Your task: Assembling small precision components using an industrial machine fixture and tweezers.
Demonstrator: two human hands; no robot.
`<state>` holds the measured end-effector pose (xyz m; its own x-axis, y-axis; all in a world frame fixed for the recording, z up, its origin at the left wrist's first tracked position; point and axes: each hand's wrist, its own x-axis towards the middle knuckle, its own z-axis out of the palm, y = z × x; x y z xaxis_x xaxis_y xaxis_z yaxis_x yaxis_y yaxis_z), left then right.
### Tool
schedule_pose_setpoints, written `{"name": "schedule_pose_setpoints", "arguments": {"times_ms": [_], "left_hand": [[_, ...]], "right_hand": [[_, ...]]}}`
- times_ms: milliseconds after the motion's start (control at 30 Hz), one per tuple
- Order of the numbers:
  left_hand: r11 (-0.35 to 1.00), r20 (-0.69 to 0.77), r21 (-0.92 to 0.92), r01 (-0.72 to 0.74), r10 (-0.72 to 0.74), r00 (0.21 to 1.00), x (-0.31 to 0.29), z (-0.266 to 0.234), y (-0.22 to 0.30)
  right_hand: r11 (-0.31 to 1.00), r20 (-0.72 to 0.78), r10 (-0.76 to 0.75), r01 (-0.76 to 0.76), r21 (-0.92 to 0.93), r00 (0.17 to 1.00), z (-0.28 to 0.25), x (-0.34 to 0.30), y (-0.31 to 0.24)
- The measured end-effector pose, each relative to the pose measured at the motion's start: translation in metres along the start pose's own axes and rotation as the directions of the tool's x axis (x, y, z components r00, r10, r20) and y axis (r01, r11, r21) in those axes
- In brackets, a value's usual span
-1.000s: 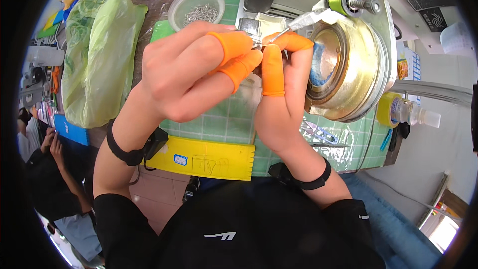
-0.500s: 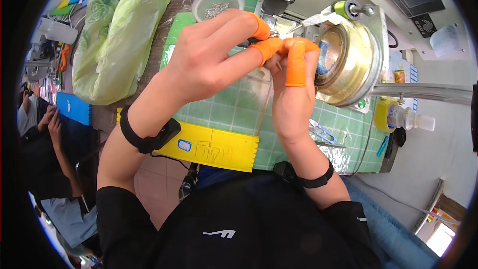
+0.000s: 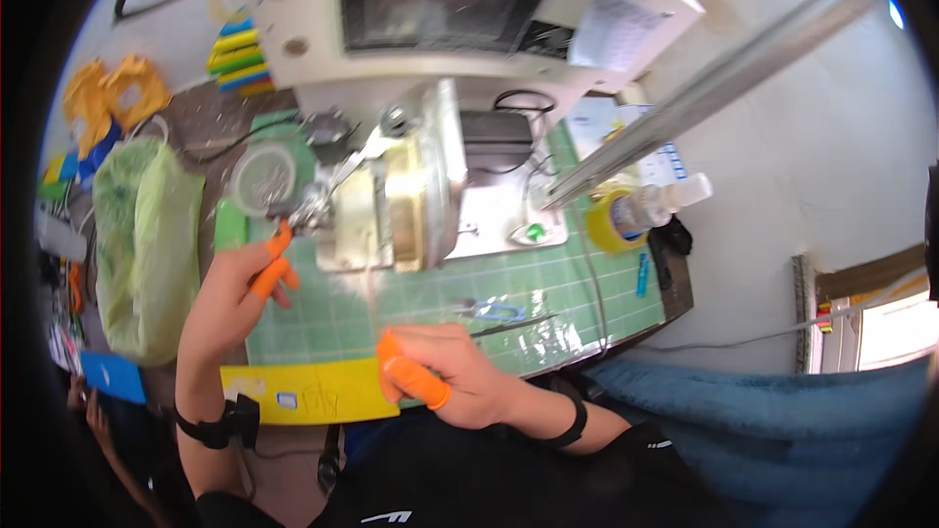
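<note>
My left hand (image 3: 240, 293), with orange finger cots, is beside the small metal parts (image 3: 311, 210) at the left end of a benchtop machine. Its covered fingers are apart, and I see nothing between them. Lower and to the right, my right hand (image 3: 445, 372) is closed over the near edge of the green cutting mat (image 3: 606, 308), fingers curled together in orange cots. A faint thin strand (image 3: 372, 295) runs from the machine down toward it; what the fingers hold is hidden. The machine's brass-coloured drum (image 3: 406, 205) is blurred.
A clear tub (image 3: 264, 179) of small metal pieces stands left of the machine, beside a green plastic bag (image 3: 147, 254). Blue snips (image 3: 499, 311) and tweezers (image 3: 514, 325) lie on the mat. A yellow board (image 3: 333, 406) lies along the front; a metal bar (image 3: 714, 83) slants at right.
My hands, together at the machine before, have separated. The right came down toward me and closed; the left stayed near the machine's left end. The view has tilted up, showing more of the machine.
</note>
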<state>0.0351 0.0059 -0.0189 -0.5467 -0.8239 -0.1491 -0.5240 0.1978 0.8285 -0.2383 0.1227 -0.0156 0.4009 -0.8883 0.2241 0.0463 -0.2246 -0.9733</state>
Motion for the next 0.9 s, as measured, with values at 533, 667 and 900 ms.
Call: {"name": "schedule_pose_setpoints", "arguments": {"times_ms": [533,667,900], "left_hand": [[0.988,-0.087,-0.131,-0.077,0.066,0.994,-0.052,0.048,0.043],[0.961,-0.088,-0.139,-0.239,0.228,0.97,-0.052,0.061,0.055],[0.948,-0.006,-0.194,-0.252,0.255,0.967,-0.063,0.075,0.066]], "right_hand": [[0.6,-0.18,-0.369,0.085,-0.795,0.912,-0.107,-0.02,-0.096],[0.591,-0.419,-0.214,-0.225,-0.775,0.882,-0.122,-0.038,-0.133],[0.151,-0.033,0.173,-0.06,-0.987,0.984,-0.132,-0.034,-0.201]]}}
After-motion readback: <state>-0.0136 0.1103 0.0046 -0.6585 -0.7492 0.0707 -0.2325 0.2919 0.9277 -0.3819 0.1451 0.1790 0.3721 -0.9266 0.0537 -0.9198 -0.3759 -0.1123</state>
